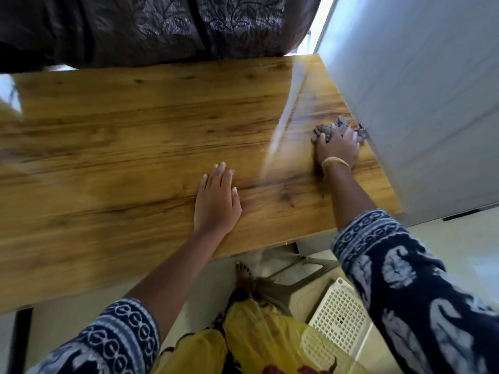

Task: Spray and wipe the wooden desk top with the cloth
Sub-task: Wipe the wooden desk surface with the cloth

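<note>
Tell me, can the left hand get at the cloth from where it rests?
Probably yes: the left hand lies flat on bare desk top, nothing between it and the cloth under the right hand.

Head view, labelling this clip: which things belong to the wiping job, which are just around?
Job: wooden desk top; cloth under the right hand; left hand flat on the desk.
Around: white basket on the floor; dark curtain; wall.
</note>
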The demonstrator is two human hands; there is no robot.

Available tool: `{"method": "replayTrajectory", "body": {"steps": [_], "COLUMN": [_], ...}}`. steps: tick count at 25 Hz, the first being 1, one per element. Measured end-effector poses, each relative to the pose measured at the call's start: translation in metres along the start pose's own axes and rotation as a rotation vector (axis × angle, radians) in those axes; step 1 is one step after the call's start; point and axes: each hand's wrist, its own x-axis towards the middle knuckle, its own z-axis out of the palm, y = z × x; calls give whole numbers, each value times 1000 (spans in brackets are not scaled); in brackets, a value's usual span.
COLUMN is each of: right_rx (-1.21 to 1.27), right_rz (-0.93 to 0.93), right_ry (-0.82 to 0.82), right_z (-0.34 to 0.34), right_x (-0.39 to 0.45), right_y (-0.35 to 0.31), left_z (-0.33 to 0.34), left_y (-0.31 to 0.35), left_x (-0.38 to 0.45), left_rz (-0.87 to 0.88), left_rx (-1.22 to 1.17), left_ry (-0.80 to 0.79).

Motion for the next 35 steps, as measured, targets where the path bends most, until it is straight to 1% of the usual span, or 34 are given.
{"method": "replayTrajectory", "body": {"steps": [1, 2, 4, 6, 7, 8, 9, 10, 12, 13, 14, 15, 18, 22, 24, 27, 30, 35], "right_rx": [-16, -19, 15, -15, -41, -55, -17, 39, 80, 93, 90, 77, 60, 38, 39, 77, 119, 152], "right_rz": [-5, -112, -490, -860, -985, -1057, -1040, -930, -576, -433, -377, -381, -481, -401, -393, -332, -254, -231], "right_ry": [-20, -23, -46, -188, -262, -279, -249, -190, -104, -109, -108, -105, -88, -44, -39, 8, 67, 139], "right_z": [3, 8, 19, 24, 20, 16, 10, 6, -3, -6, -8, -11, -21, -38, -41, -39, -38, -34], "right_x": [-11, -25, -62, -86, -82, -67, -49, -27, 13, 24, 25, 21, -6, -50, -71, -89, -94, -97], "right_y": [-16, -34, -65, -72, -67, -58, -50, -40, -10, 7, 21, 33, 75, 125, 141, 152, 148, 144], "left_z": [1, 1, 0, 0, 0, 0, -1, -1, -1, 0, 0, 0, 1, 0, -1, -2, -1, 0], "left_y": [0, 0, -1, -1, 0, 0, -1, -1, -1, -1, 0, 0, -1, -2, -2, -2, -2, -1], "left_x": [0, 0, 0, 0, -1, -1, 0, 0, 0, -1, -1, 0, 0, -1, 0, 0, -1, 0], "left_rz": [1, 3, 4, 2, 2, 6, 10, 10, 1, 0, 4, 8, 8, 15, 15, 17, 15, 10], "left_rx": [5, 9, 6, 5, 6, 2, -7, -16, -18, -17, -17, -19, -22, -37, -33, -36, -39, -44], "left_ry": [-6, -7, -1, 3, 1, -1, 1, 5, 3, 2, 3, 7, 15, 6, 4, 8, 18, 31]}}
